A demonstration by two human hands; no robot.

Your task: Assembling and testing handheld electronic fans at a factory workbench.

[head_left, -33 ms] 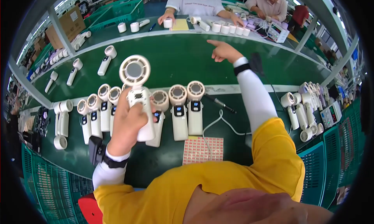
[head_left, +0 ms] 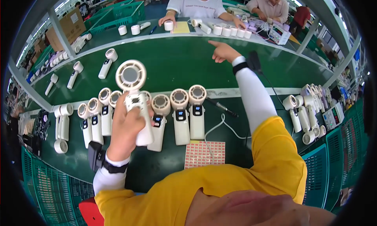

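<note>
My left hand is closed round the handle of a white handheld fan, its round head upright with a grey disc in the middle. Beyond and beside it, a row of similar fans lies on the dark green bench, several with small lit displays. My right hand reaches out over the green conveyor belt, index finger extended to the left and the other fingers loosely bent. Nothing shows in it. Three more fans lie spaced apart on the belt's left part.
A sheet of small red-printed labels, a black pen and a white cable lie on the bench. More fans cluster at right beside a meter box. Across the belt, a person in white touches fan heads.
My left hand and the fan in it have shifted slightly down and left. My right hand stays almost where it was.
</note>
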